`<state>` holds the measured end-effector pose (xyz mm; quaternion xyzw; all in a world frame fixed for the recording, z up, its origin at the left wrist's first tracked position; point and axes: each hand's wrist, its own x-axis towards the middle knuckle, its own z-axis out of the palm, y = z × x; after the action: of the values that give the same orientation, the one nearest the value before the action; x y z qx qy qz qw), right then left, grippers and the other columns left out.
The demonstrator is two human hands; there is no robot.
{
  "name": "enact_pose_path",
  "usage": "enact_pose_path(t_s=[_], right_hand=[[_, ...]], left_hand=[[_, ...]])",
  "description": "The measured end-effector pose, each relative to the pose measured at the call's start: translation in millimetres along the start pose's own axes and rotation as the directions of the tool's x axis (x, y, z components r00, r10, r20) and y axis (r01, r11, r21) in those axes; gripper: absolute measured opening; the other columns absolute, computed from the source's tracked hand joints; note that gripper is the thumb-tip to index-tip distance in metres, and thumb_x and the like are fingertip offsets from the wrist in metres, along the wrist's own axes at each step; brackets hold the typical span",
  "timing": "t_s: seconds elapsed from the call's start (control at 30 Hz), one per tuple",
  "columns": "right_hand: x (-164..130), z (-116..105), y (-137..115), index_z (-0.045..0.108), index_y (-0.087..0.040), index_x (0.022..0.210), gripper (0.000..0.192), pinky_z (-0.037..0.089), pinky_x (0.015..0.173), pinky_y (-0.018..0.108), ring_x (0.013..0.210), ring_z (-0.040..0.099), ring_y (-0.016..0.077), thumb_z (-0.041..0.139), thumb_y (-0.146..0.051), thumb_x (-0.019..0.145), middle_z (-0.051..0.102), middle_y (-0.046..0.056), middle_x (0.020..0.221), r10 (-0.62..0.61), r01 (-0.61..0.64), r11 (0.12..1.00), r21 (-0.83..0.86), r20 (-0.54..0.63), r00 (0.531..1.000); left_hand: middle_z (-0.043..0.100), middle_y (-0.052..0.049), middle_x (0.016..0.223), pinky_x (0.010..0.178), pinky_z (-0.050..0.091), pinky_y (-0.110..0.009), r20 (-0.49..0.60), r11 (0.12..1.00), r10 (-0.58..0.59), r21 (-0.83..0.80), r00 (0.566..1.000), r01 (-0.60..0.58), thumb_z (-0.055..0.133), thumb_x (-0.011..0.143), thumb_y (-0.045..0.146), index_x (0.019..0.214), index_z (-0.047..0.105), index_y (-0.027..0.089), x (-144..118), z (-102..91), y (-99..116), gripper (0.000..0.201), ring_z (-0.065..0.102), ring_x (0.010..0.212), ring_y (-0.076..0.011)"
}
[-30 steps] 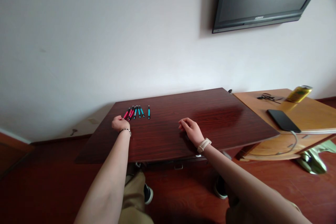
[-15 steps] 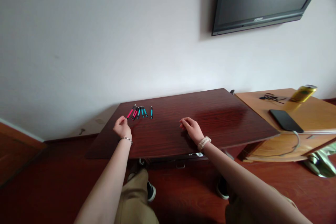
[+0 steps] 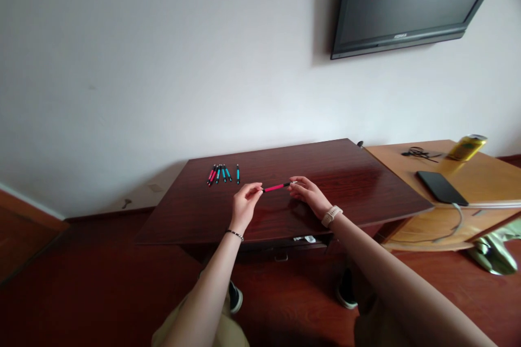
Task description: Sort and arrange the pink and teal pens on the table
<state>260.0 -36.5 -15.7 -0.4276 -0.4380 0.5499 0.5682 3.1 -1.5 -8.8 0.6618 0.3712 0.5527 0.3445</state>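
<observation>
A pink pen (image 3: 275, 188) is held level above the dark wooden table (image 3: 350, 179), one end pinched by each hand. My left hand (image 3: 243, 206) grips its left end and my right hand (image 3: 307, 194), with a watch on the wrist, grips its right end. A row of several pink and blue pens (image 3: 222, 174) lies on the table to the far left of both hands.
A lighter wooden cabinet (image 3: 480, 173) stands to the right, bearing a black phone (image 3: 441, 187) with a cable, a yellow can (image 3: 468, 147) and a black cord (image 3: 419, 153). A dark screen (image 3: 407, 0) hangs on the white wall. The floor is reddish wood.
My left hand picked a pink pen from the row and carried it right to the table's middle. My right hand lifted off the table and took hold of the pen's other end.
</observation>
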Motion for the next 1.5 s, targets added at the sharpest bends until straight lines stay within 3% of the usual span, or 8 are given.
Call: enact_pose_path(t_s=[0.23, 0.4, 0.6, 0.93, 1.23, 1.5], right_hand=[[7, -1, 10, 0.073, -0.022, 0.097, 0.044, 0.054, 0.082, 0.031, 0.084, 0.066, 0.0182, 0.088, -0.058, 0.076, 0.073, 0.004, 0.094, -0.044, 0.042, 0.998, -0.049, -0.045, 0.998], [3, 3, 8, 0.075, -0.022, 0.092, 0.044, 0.051, 0.076, 0.031, 0.080, 0.063, 0.0184, 0.085, -0.062, 0.078, 0.074, 0.004, 0.091, -0.096, 0.093, 0.979, -0.182, -0.005, 0.995], [-1, 4, 4, 0.075, -0.023, 0.096, 0.041, 0.052, 0.080, 0.033, 0.082, 0.066, 0.0197, 0.087, -0.058, 0.078, 0.075, 0.004, 0.091, -0.082, 0.089, 0.986, -0.140, 0.054, 0.995], [3, 3, 11, 0.076, -0.022, 0.095, 0.044, 0.052, 0.078, 0.033, 0.082, 0.065, 0.0195, 0.087, -0.060, 0.075, 0.077, 0.005, 0.095, -0.114, 0.110, 0.985, -0.135, -0.021, 0.993], [1, 2, 9, 0.077, -0.023, 0.096, 0.044, 0.053, 0.081, 0.034, 0.083, 0.067, 0.0203, 0.087, -0.060, 0.075, 0.078, 0.006, 0.097, -0.105, 0.102, 0.985, -0.141, -0.012, 0.994], [3, 1, 3, 0.078, -0.022, 0.094, 0.045, 0.052, 0.077, 0.032, 0.081, 0.067, 0.0195, 0.090, -0.060, 0.071, 0.079, 0.006, 0.096, -0.032, 0.030, 0.993, -0.118, -0.014, 0.999]], left_hand=[[0.079, -0.010, 0.108, 0.094, 0.062, -0.038, 0.142, 1.000, 0.020, 0.011, 0.990, -0.022, 0.076, 0.093, 0.037, 0.111, 0.079, 0.020, 7, 6.8, -5, 0.025, 0.076, 0.099, -0.0229], [0.080, -0.010, 0.107, 0.094, 0.062, -0.038, 0.101, 1.000, 0.006, 0.010, 0.995, -0.007, 0.076, 0.093, 0.037, 0.110, 0.080, 0.020, 0, -2.8, -2, 0.025, 0.076, 0.098, -0.0230], [0.080, -0.010, 0.105, 0.094, 0.061, -0.038, 0.007, 0.997, -0.048, -0.065, 0.999, 0.048, 0.080, 0.088, 0.037, 0.108, 0.080, 0.019, -4, -16.6, -2, 0.026, 0.076, 0.097, -0.0230], [0.080, -0.011, 0.108, 0.096, 0.061, -0.041, -0.048, 0.992, -0.095, -0.086, 0.994, 0.091, 0.081, 0.087, 0.040, 0.104, 0.080, 0.018, -9, -19.3, -6, 0.028, 0.076, 0.100, -0.0248], [0.082, -0.011, 0.096, 0.083, 0.065, -0.038, -0.030, 0.992, -0.118, -0.034, 0.993, 0.117, 0.077, 0.089, 0.040, 0.101, 0.080, 0.018, -11, -21.2, -8, 0.026, 0.079, 0.090, -0.0241], [0.082, -0.011, 0.097, 0.086, 0.065, -0.038, -0.001, 0.991, -0.135, -0.010, 0.991, 0.134, 0.079, 0.087, 0.040, 0.101, 0.081, 0.017, -10, -22.7, -10, 0.027, 0.079, 0.090, -0.0241]])
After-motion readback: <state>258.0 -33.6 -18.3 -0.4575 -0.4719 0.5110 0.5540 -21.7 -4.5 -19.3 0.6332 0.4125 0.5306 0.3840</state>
